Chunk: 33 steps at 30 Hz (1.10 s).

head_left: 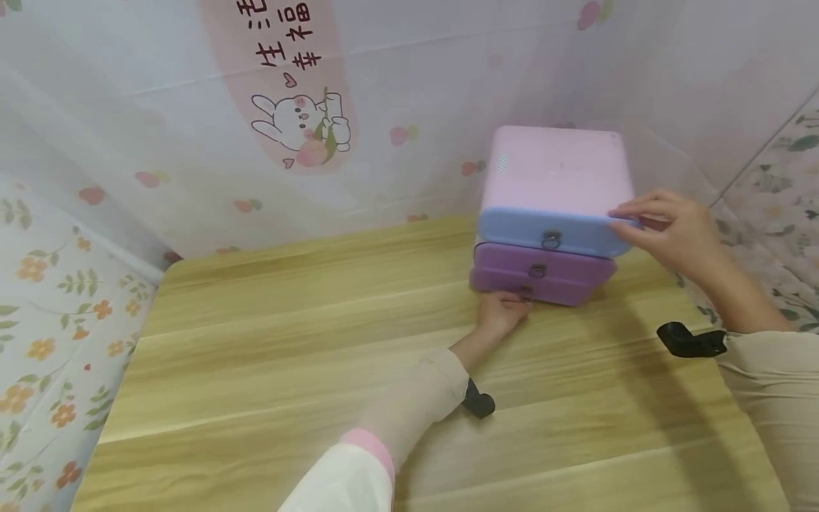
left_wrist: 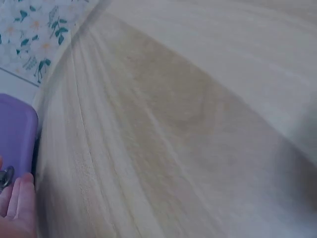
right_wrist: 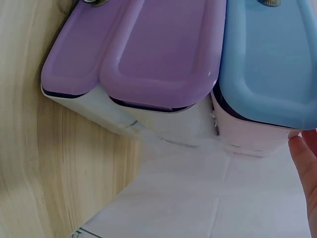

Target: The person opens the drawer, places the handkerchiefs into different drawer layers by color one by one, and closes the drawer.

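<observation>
A small drawer cabinet stands toward the back right of the table. Its pink top section (head_left: pixel 557 167) has a blue drawer front (head_left: pixel 589 235), and below it sit two purple drawer fronts (right_wrist: pixel 163 49), each with a metal ring pull. My left hand (head_left: pixel 502 316) pinches the ring pull (left_wrist: pixel 6 176) of the lowest purple drawer, seen at the left edge of the left wrist view. With fingers on the top edge and thumb in front, my right hand (head_left: pixel 675 231) holds the upper right corner of the blue-fronted section. All the drawers look closed.
The cabinet rests on a wood-grain table (head_left: pixel 288 355), near its back edge. Behind it hangs a pale printed curtain (head_left: pixel 416 92); floral cloth (head_left: pixel 57 341) hangs at the left. Black wrist mounts (head_left: pixel 691 341) stick out from both sleeves.
</observation>
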{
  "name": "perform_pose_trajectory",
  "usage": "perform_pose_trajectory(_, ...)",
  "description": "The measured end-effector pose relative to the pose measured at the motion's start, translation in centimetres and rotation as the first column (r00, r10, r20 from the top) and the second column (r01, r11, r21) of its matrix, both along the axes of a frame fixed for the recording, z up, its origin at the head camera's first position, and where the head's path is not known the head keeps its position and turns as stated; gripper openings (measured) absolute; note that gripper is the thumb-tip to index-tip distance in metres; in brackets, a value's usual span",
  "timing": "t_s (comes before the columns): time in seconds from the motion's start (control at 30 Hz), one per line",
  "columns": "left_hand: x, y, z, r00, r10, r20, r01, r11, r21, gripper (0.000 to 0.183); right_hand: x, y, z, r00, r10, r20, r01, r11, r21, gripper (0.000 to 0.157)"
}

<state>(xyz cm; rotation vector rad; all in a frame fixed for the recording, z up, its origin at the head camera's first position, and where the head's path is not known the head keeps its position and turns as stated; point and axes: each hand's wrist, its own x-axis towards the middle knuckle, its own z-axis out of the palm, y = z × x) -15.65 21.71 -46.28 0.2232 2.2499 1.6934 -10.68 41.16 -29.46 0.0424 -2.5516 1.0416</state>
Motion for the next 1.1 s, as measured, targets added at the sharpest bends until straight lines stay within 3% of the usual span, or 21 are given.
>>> perform_pose_trajectory(0.17,0.3,-0.4,0.8,0.997,-0.077,-0.02,0.077,0.997,-0.01,0.03,0.1,-0.1,0.1,1.0,-0.003,-0.017,0.004,0.997,0.08,0.019)
perform_pose_trajectory(0.3,0.3,-1.2,1.3,0.983,-0.175,-0.057,0.177,0.984,0.029,0.031,0.3,-0.5,-0.3,0.996,-0.013,-0.091,0.029,0.983,0.183,0.017)
perform_pose_trajectory(0.37,0.3,-2.0,1.7,0.962,-0.25,-0.107,0.254,0.967,0.031,0.032,0.4,-0.6,-0.6,0.992,-0.029,-0.121,0.054,0.976,0.212,0.017)
perform_pose_trajectory(0.43,0.2,-3.0,2.1,0.93,-0.318,-0.184,0.324,0.946,0.007,0.033,0.5,-0.8,-0.9,0.988,-0.04,-0.152,0.077,0.966,0.245,0.018)
perform_pose_trajectory(0.53,0.2,-4.6,2.8,0.879,-0.373,-0.296,0.37,0.926,-0.07,0.034,0.6,-1.0,-1.2,0.975,-0.033,-0.221,0.101,0.948,0.301,0.021)
perform_pose_trajectory(0.6,0.1,-5.7,3.3,0.853,-0.373,-0.365,0.351,0.928,-0.127,0.035,0.7,-1.2,-1.5,0.957,-0.018,-0.289,0.117,0.937,0.33,0.024)
perform_pose_trajectory(0.73,-0.3,-7.7,4.3,0.825,-0.325,-0.462,0.269,0.945,-0.185,0.036,0.9,-1.7,-2.5,0.909,-0.041,-0.415,0.182,0.934,0.308,0.028)
perform_pose_trajectory(0.9,-0.6,-10.0,5.1,0.819,-0.237,-0.522,0.174,0.971,-0.166,0.037,1.4,-2.6,-4.0,0.835,-0.106,-0.54,0.261,0.94,0.219,0.04)
perform_pose_trajectory(1.0,-0.5,-11.3,5.5,0.827,-0.17,-0.536,0.118,0.985,-0.129,0.037,1.6,-3.8,-5.1,0.785,-0.118,-0.608,0.266,0.951,0.158,0.045)
perform_pose_trajectory(1.1,-0.7,-12.5,5.5,0.795,-0.102,-0.598,0.042,0.993,-0.114,0.036,1.7,-5.8,-6.1,0.741,-0.129,-0.658,0.247,0.965,0.089,0.043)
